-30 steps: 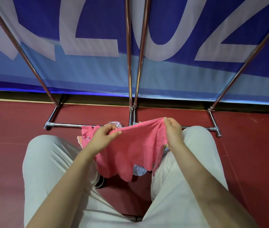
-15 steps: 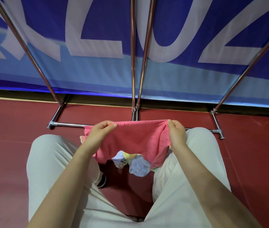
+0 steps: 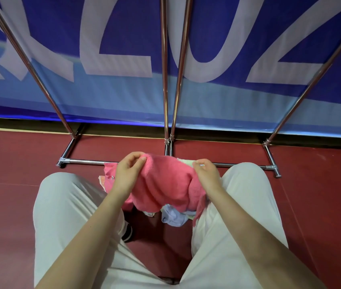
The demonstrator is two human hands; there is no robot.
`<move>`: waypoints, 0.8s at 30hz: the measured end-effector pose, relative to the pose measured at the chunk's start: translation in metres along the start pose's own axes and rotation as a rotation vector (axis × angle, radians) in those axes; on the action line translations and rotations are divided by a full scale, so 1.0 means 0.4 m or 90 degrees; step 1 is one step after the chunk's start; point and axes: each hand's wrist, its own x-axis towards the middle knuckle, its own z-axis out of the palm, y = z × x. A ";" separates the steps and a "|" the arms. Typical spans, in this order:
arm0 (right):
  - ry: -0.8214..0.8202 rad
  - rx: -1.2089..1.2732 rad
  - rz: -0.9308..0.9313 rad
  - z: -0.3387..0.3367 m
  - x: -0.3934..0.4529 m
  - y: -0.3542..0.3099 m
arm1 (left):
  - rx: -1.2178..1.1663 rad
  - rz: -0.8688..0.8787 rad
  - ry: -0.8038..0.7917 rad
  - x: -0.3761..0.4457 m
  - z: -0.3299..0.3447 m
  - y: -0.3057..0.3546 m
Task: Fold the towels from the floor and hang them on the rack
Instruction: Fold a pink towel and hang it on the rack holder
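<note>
A pink towel (image 3: 163,184) hangs slack between my hands above the floor, between my knees. My left hand (image 3: 129,174) pinches its upper left edge. My right hand (image 3: 206,174) pinches the upper right edge. Under the pink towel lies a small heap of other towels (image 3: 173,217) on the red floor, pale blue and light-coloured, mostly hidden. The chrome rack (image 3: 166,80) stands right in front of me, with slanted poles rising out of view and a low crossbar (image 3: 86,162) on the floor.
A blue banner (image 3: 217,101) with large white letters hangs behind the rack. The red floor (image 3: 9,184) spreads left and right. My knees in light trousers (image 3: 65,205) flank the heap, and a dark shoe (image 3: 128,232) shows beside it.
The towel was stretched flat between my hands; my hands have since come closer together and the cloth now sags in a bunch. The view has shifted slightly.
</note>
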 end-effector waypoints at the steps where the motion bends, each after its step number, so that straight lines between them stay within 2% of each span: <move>1: -0.038 0.030 -0.014 0.013 -0.011 -0.006 | 0.020 0.016 -0.022 -0.005 0.005 0.002; 5: -0.188 0.056 -0.106 0.054 -0.045 -0.007 | 0.152 0.109 -0.152 -0.010 0.014 -0.011; 9: -0.270 0.019 -0.150 0.078 -0.061 -0.012 | 0.238 0.157 -0.264 -0.023 0.018 -0.024; 13: -0.309 0.021 -0.147 0.094 -0.068 -0.011 | 0.251 0.167 -0.274 -0.031 0.014 -0.023; 17: -0.308 0.045 -0.152 0.091 -0.066 -0.003 | 0.242 0.164 -0.259 -0.027 0.011 -0.021; 24: -0.314 0.047 -0.150 0.082 -0.068 0.004 | 0.224 0.177 -0.290 -0.026 0.029 -0.028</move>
